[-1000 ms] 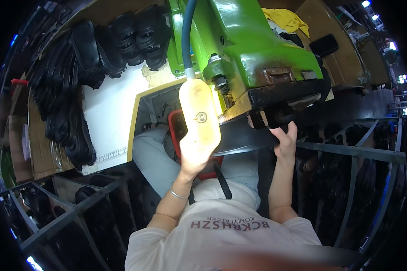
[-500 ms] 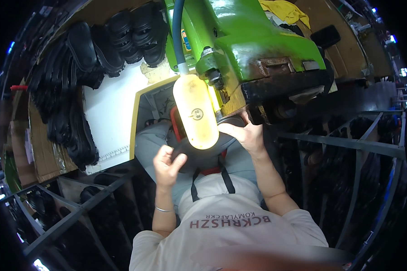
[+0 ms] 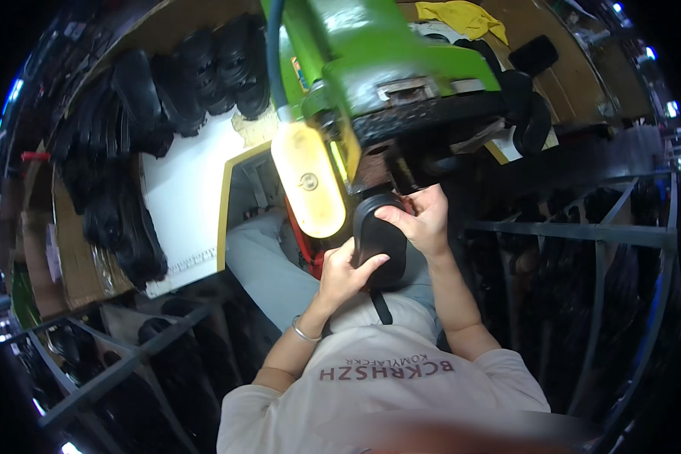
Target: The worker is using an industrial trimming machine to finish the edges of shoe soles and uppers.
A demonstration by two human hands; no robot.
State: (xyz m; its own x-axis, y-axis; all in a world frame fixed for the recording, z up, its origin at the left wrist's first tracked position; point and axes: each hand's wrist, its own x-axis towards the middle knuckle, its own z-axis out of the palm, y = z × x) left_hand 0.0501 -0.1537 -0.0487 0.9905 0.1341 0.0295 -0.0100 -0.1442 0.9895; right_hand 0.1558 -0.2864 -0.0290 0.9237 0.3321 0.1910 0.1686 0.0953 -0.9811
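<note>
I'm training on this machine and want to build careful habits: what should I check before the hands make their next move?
1. Left hand on the black sole piece: ok, thumb lies on its upper face.
2. Right hand on the same piece: ok, thumb lies over its far end.
3. Piece apart from the green machine: cannot tell, they overlap in this view.
4. Left wrist free of jewellery: not ok, a bracelet is on it.
5. Gloves on: not ok, both hands are bare.
6. Yellowish lamp clear of the left hand: cannot tell, depth is unclear.
</note>
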